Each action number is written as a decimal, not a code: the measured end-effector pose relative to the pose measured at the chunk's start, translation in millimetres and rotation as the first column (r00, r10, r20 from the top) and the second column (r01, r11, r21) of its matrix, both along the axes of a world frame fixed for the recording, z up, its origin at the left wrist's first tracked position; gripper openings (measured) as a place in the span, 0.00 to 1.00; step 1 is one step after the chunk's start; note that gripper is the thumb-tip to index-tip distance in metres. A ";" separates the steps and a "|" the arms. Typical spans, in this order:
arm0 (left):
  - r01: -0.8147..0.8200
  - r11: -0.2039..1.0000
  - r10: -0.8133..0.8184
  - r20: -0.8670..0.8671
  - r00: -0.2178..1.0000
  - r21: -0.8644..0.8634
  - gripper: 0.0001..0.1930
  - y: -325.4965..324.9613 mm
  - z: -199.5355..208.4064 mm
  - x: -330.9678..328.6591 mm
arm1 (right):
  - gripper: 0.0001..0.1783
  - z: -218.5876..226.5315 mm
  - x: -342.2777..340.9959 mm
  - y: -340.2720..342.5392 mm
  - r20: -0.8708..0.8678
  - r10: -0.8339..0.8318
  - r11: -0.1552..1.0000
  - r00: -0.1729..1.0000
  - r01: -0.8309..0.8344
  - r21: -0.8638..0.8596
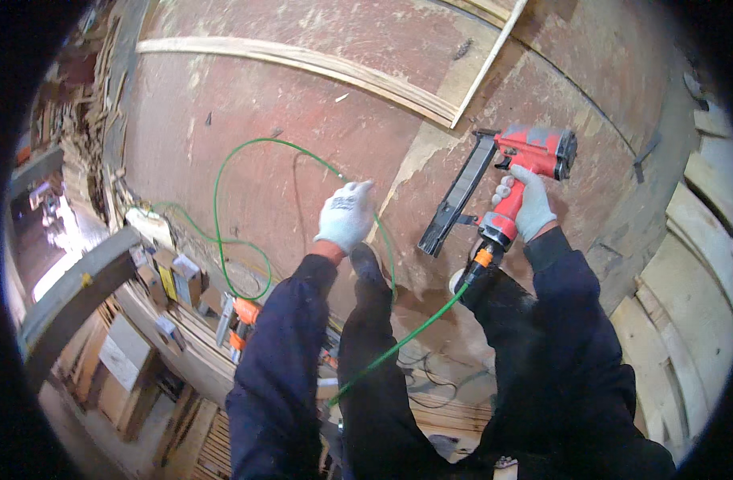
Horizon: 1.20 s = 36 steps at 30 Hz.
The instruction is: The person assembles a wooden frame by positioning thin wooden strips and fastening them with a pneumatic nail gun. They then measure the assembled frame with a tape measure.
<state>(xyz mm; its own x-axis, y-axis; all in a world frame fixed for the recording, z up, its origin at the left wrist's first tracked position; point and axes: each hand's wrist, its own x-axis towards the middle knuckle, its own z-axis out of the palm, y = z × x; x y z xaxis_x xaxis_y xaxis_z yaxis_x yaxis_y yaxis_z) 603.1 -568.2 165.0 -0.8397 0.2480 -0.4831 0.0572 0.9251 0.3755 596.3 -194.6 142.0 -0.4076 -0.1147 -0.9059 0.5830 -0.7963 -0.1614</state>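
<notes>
My right hand (532, 206), in a white glove, is wrapped round the grip of a red and grey nail gun (536, 150). Its long dark magazine (461, 196) slants down to the left over the floor. A green air hose (430, 320) joins the base of the grip at an orange fitting (484, 257). Left of the nail gun, my gloved left hand (346, 214) is closed with the knuckles up, where another stretch of the hose passes at its fingers. The palm side is hidden. Beyond the hose loop, long thin wooden strips (302, 58) lie joined at a corner.
Worn reddish boards (246, 192) form the surface ahead. Curved pale planks (686, 280) are stacked at the right. On the left stand a grey metal beam (82, 292), small boxes (182, 278), an orange tool (245, 312) and scrap wood (82, 164). Loose hose loops lie left of my legs.
</notes>
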 end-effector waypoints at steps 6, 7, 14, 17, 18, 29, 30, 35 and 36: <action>0.105 0.994 -0.106 -0.105 0.989 -0.021 0.22 47.2 -131.8 -62.6 | 0.09 -109.4 -13.9 26.0 -0.064 -0.033 0.996 0.997 0.038 0.082; 0.126 0.992 -0.126 -0.110 0.986 -0.006 0.22 48.7 -144.5 -70.2 | 0.10 -122.0 -17.9 30.0 -0.092 -0.051 0.990 0.995 0.062 0.127; 0.254 0.966 -0.259 -0.117 0.959 -0.053 0.22 28.7 -188.7 -53.5 | 0.07 -180.9 25.8 -13.3 -0.189 -0.171 0.866 0.967 0.239 0.439; 0.324 0.941 -0.334 -0.116 0.935 -0.096 0.24 32.1 -200.8 -62.8 | 0.09 -181.2 47.1 -28.9 -0.148 -0.111 0.839 0.983 0.173 0.516; 0.345 0.934 -0.355 -0.125 0.926 -0.095 0.24 36.0 -205.3 -68.1 | 0.07 -181.0 51.2 -32.4 -0.155 -0.069 0.833 0.986 0.143 0.534; 0.617 0.782 -0.549 -0.565 0.615 -0.088 0.31 94.8 -261.0 -154.1 | 0.07 -183.4 60.0 -39.0 -0.173 -0.110 0.790 0.979 0.191 0.583; 0.634 0.764 -0.572 -0.575 0.585 -0.115 0.32 97.5 -266.0 -157.6 | 0.07 -183.7 60.4 -38.2 -0.176 -0.111 0.799 0.978 0.193 0.570; 0.709 0.686 -0.662 -0.543 0.517 -0.163 0.35 111.7 -292.0 -177.3 | 0.08 -186.9 64.4 -31.7 -0.230 -0.145 0.828 0.962 0.245 0.505; 0.716 0.680 -0.647 -0.587 0.487 -0.156 0.36 115.4 -296.6 -180.0 | 0.08 -187.5 64.8 -30.4 -0.251 -0.136 0.821 0.958 0.251 0.513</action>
<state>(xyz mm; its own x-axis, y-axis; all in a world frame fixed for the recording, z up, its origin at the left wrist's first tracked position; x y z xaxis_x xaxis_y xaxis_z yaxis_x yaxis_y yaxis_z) 423.1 -452.8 -131.6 -0.4729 0.8783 0.0703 0.8781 0.4631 0.1207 661.1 -225.0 -45.5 -0.5427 0.4639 -0.7002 0.3368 -0.6435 -0.6874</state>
